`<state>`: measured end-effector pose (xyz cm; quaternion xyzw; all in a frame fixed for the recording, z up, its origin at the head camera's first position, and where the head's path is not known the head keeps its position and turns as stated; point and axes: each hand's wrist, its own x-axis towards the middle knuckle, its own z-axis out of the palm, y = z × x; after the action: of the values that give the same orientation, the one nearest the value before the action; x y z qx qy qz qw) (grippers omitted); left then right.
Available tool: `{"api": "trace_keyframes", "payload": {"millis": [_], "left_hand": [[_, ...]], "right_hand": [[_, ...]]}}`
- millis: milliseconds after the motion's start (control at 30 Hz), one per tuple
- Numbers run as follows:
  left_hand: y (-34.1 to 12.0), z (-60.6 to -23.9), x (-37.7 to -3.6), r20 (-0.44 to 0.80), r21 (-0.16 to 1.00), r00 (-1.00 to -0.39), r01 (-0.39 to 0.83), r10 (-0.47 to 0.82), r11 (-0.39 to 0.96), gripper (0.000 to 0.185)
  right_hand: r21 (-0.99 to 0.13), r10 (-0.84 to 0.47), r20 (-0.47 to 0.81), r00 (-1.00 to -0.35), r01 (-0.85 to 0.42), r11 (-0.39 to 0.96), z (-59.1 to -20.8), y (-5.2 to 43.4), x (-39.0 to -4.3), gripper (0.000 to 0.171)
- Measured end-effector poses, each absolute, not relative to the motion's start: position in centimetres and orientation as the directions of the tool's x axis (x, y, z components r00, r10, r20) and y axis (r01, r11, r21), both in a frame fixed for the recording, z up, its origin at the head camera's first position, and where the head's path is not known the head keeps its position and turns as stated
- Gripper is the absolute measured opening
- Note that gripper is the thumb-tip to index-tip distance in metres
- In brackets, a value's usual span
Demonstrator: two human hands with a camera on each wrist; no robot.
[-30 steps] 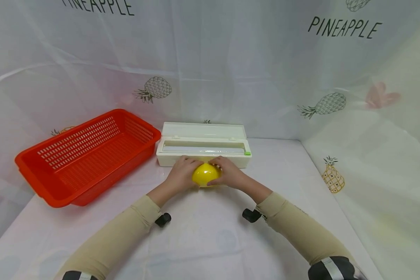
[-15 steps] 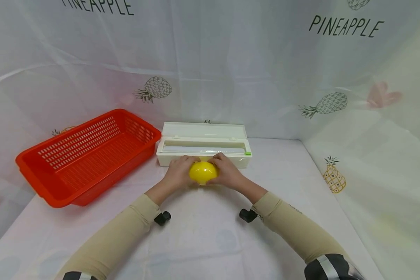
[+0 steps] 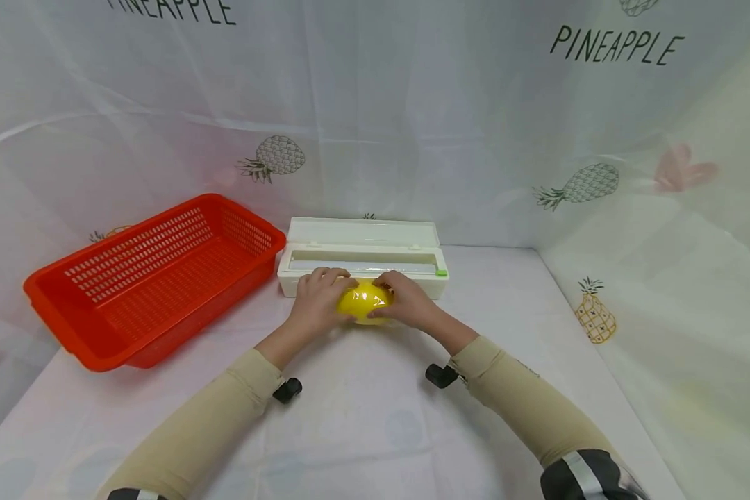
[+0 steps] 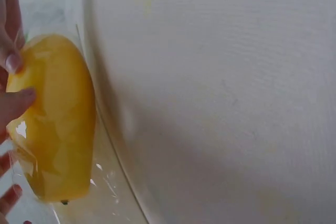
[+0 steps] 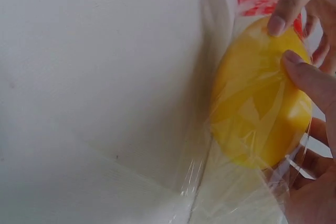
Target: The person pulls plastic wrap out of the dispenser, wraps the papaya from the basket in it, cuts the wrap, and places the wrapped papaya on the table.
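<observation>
Left hand (image 3: 317, 302) + right hand (image 3: 411, 303) gripped yellow fruit (image 3: 364, 301) in front of white box (image 3: 365, 243) | step: wrapping in clear film (image 5: 231, 187), I figured | next seemed to need loose film tucked

Wrist views look dimmer and softer, clear film (image 5: 244, 182) glinting.
</observation>
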<state>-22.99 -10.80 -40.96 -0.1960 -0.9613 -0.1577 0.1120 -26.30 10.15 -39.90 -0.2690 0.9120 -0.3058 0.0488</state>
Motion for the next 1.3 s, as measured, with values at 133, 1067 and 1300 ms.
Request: {"api": "trace_keyframes", "payload": {"millis": [133, 1067, 1300], "left_hand": [[-10.5, -40.9, -22.6, 0.34, 0.141, -0.841, 0.488, 0.421, 0.862, 0.061], [-10.8, -40.8, -24.0, 0.237, 0.252, -0.9, 0.421, 0.366, 0.871, 0.059], [-11.2, -40.9, -24.8, 0.207, 0.264, -0.906, 0.415, 0.369, 0.87, 0.064]], "right_hand": [[-0.6, -0.52, 0.058, -0.852, -0.446, 0.664, -39.5, 10.2, -26.4, 0.053], [-0.065, -0.683, 0.317, -0.659, -0.733, 0.677, -40.3, 9.8, -25.1, 0.06], [-0.086, -0.693, 0.367, -0.621, -0.764, 0.639, -40.4, 10.3, -25.7, 0.058]]}}
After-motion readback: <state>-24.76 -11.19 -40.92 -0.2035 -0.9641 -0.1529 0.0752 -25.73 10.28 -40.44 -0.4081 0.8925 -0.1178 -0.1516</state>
